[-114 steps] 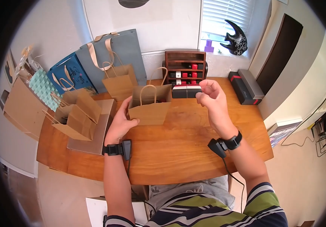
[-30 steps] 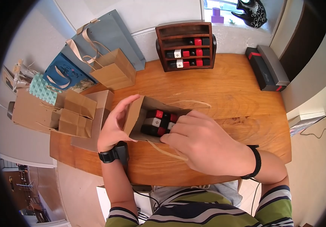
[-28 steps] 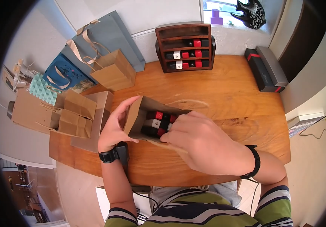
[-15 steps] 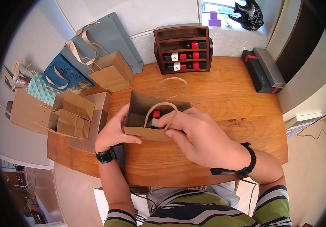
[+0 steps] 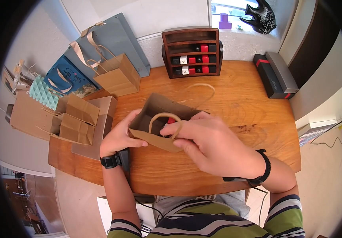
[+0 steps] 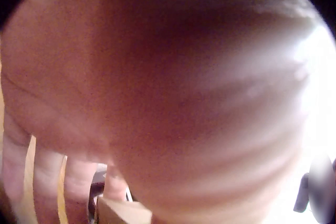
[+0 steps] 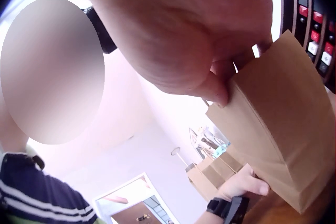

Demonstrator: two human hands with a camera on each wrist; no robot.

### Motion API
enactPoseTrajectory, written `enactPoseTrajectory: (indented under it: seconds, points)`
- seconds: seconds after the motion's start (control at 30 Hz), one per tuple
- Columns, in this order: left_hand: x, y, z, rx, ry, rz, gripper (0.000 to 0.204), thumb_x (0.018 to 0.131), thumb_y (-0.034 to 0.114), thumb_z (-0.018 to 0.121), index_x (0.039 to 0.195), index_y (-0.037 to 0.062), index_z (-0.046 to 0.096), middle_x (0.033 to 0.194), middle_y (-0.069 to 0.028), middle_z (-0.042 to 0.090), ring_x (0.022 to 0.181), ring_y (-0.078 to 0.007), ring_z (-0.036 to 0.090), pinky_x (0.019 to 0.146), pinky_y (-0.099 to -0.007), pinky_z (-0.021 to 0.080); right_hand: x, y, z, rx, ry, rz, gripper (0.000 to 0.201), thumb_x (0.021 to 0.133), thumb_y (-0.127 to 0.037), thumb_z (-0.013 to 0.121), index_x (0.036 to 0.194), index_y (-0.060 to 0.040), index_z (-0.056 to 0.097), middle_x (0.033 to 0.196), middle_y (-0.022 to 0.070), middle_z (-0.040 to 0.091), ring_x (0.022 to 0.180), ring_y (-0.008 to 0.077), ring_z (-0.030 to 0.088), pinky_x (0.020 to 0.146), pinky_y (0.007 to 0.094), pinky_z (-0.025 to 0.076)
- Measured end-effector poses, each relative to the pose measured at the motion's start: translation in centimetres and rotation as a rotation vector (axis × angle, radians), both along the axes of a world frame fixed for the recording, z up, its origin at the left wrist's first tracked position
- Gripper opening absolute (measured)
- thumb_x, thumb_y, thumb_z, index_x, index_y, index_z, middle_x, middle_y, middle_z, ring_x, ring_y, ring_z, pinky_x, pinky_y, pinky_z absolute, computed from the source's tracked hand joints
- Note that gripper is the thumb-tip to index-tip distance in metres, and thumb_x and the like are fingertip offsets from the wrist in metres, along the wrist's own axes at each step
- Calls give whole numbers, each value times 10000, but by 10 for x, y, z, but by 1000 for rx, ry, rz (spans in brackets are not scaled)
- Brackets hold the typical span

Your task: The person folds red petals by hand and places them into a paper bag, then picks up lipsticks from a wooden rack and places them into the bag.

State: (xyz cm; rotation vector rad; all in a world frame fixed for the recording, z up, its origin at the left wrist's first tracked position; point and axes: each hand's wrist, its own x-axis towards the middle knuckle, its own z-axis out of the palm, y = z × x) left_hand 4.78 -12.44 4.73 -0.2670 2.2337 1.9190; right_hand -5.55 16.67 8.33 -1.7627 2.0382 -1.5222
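Observation:
A small brown paper bag (image 5: 159, 142) is held between both hands, its mouth facing up. My left hand (image 5: 117, 138) grips its left side, thumb across the front and fingers behind. My right hand (image 5: 212, 144) holds the right rim, with the index finger reaching inside and the thumb (image 7: 220, 95) on the outer face in the right wrist view. A red block (image 5: 171, 120) shows within the bag; the other contents are hidden by the hand and front wall. One twisted handle (image 5: 161, 115) loops over the opening. The palm fills most of the left wrist view.
A wooden shelf rack (image 5: 190, 35) with red, black and white blocks stands at the back. Several brown bags, including one (image 5: 119, 75) beside a large grey bag (image 5: 119, 43), stand left. A flat brown box (image 5: 103, 131) lies left; dark gift boxes (image 5: 272, 77) lie right.
My right hand has come from beside a dark box behind the bag to the bag's rim. The bag, earlier tipped to show several blocks, has come upright and turned slightly; its contents are mostly covered.

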Motion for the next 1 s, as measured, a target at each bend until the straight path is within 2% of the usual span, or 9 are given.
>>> enactPoseTrajectory:
  seconds: [0.1,0.27,0.3,0.4,0.5,0.7,0.8,0.9,1.0]
  points:
    - [-2,2,0,112,52,2,1043,668,-11,919,1563,47,385,1533,-89,503,1444,-201,449,1199,-343,340,12,1,1,9,-2,-1,307,881,-12,727,1185,-49,708,970,93,747,793,310,662,833,424,517]
    - [-7,-15,-26,280,252,-73,975,689,-27,887,1535,65,410,1559,-113,485,1491,-233,408,1226,-360,309,25,5,-1,30,182,24,381,829,-40,753,1202,-3,684,957,115,729,837,299,685,791,422,536]
    - [-8,-18,-25,263,287,-105,943,702,-51,855,1530,64,417,1560,-130,485,1478,-260,434,1214,-368,336,28,6,-2,36,223,30,401,817,-47,752,1208,8,676,960,120,725,844,298,688,779,420,540]
    - [-6,-13,-21,255,262,-67,945,712,112,946,1513,67,446,1544,-156,476,1352,-239,541,1126,-360,446,40,8,-2,49,272,21,435,793,-59,719,1216,29,663,988,137,720,832,289,693,737,403,546]
    - [-7,-13,-25,285,258,-49,946,702,95,943,1513,66,457,1520,-161,504,1324,-232,558,1113,-355,455,47,7,-5,42,366,-51,362,775,-94,664,1105,57,652,805,84,607,743,230,650,693,359,523]
    - [-8,-21,-38,357,366,26,943,709,95,920,1527,56,453,1473,-194,547,1340,-307,572,1120,-416,482,47,8,-6,26,355,-65,362,775,-85,672,1099,71,636,780,86,589,726,224,643,636,346,512]
    - [-11,-18,-41,403,389,134,909,770,204,893,1538,34,438,1482,-217,538,1362,-362,558,1124,-467,490,44,1,-14,-17,274,-32,394,784,-55,664,1145,94,613,796,115,595,741,256,653,645,362,521]
    - [-18,-4,-38,448,365,158,1123,757,513,908,1597,23,346,1525,-214,522,1414,-313,524,1192,-436,414,43,-5,-20,-81,198,11,433,800,-30,655,1201,115,581,833,146,604,764,304,657,672,393,538]
    - [-24,9,-39,424,408,25,1257,744,834,718,1608,17,314,1505,-231,532,1398,-321,540,1178,-447,436,43,-8,-24,-105,118,58,452,813,-19,650,1231,129,561,908,174,610,819,333,656,709,402,547]
